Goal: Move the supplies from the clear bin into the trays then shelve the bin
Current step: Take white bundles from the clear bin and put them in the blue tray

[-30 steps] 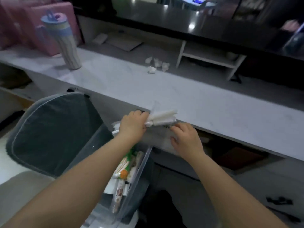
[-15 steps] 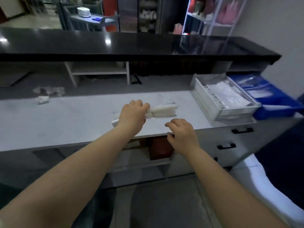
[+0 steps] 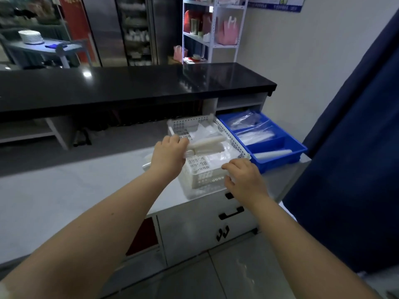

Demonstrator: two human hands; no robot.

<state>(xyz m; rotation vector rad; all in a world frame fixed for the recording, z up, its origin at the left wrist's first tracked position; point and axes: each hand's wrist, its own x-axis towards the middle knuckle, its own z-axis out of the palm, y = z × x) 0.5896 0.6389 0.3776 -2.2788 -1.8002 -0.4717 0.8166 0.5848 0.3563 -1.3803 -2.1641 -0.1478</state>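
My left hand point(image 3: 170, 153) grips a bundle of white wrapped supplies point(image 3: 207, 145) and holds it over the white perforated tray point(image 3: 203, 180) on the counter. That tray holds clear plastic packets. My right hand point(image 3: 244, 180) hovers at the tray's near right corner, fingers curled and apart, holding nothing. To the right stands a blue divided tray point(image 3: 280, 156) with clear packets and a white roll point(image 3: 272, 153). The clear bin is out of view.
The white counter point(image 3: 75, 190) stretches left, under a black upper counter point(image 3: 129, 87). Drawers with black handles point(image 3: 231, 213) lie below the trays. A dark blue curtain point(image 3: 356, 158) hangs close on the right. A white shelving rack point(image 3: 211, 29) stands behind.
The view has swung right, from the clear bin by the chair to the trays. My left hand carried the white bundle from above the bin to over the white tray; my right hand followed.
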